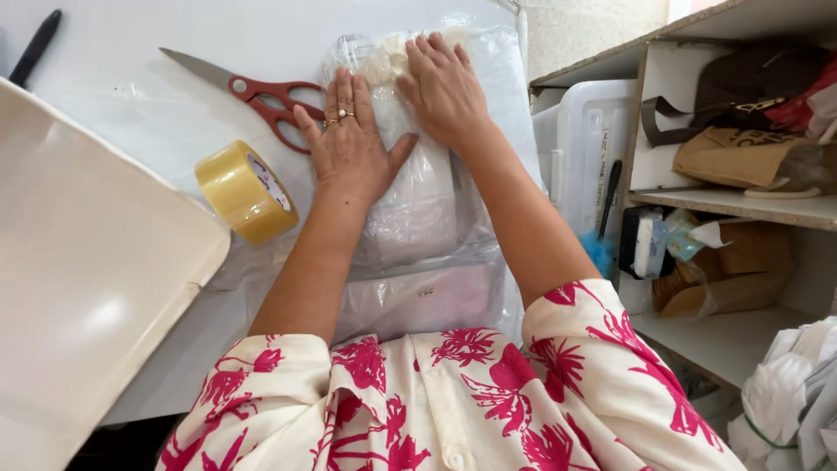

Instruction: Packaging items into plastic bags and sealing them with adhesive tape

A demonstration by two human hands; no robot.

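Observation:
A clear plastic bag (427, 218) with white contents lies flat on the white table (113, 78) in front of me. My left hand (349, 144), with rings on two fingers, presses palm down on the bag's left side, fingers spread. My right hand (445, 87) lies flat on the bag's upper part, just right of the left hand. Neither hand grips anything. Both forearms cross over the lower part of the bag.
Red-handled scissors (261, 92) lie left of my hands. A roll of clear tape (244, 192) stands beside a cream tray (78, 262). A black pen (35, 44) lies at the far left. Shelves (741, 201) with bags and a clear plastic bin (584, 139) stand on the right.

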